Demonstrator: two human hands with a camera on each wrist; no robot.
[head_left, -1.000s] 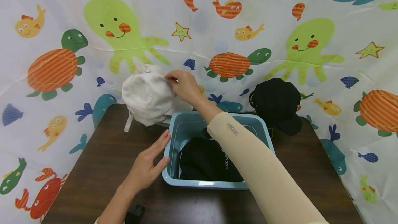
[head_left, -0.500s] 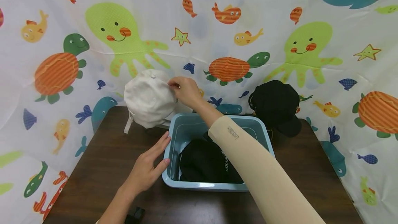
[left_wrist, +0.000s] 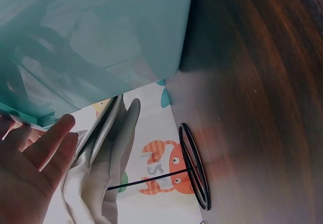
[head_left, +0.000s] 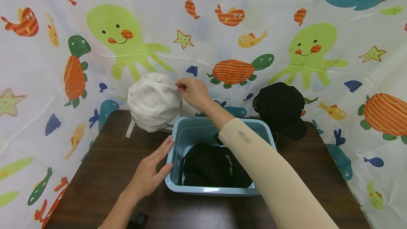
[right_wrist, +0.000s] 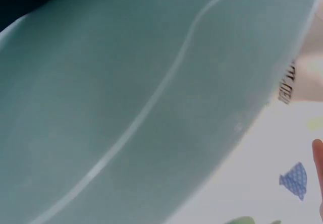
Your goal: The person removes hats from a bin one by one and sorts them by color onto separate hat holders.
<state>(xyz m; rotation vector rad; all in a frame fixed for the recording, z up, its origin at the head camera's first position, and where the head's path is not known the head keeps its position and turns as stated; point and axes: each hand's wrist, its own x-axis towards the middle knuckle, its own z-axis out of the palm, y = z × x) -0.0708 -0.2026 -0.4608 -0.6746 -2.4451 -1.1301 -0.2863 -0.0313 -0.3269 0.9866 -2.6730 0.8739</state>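
My right hand (head_left: 194,93) reaches over the light blue basin (head_left: 170,172) and pinches the right side of the white cap (head_left: 152,101). That cap perches on a black wire stand (left_wrist: 194,168), whose looped base shows in the left wrist view. Inside the basin lies a black cap (head_left: 206,167) with white lettering, partly covered by my right sleeve in the head view. Straight fingers of my left hand (head_left: 147,172) rest against the basin's left rim. In the right wrist view, one fingertip (right_wrist: 318,151) shows at the right edge, near the white cap's printed letters.
Another black cap (head_left: 281,105) sits up at the back right of the dark wooden table (head_left: 105,165). A small black object (head_left: 138,219) is near the front left. Behind the table hangs a curtain (head_left: 210,38) printed with sea animals.
The white cap has shifted and turned slightly to the right along with my right hand. My left hand stays at the basin's rim. The head view has tilted up a little.
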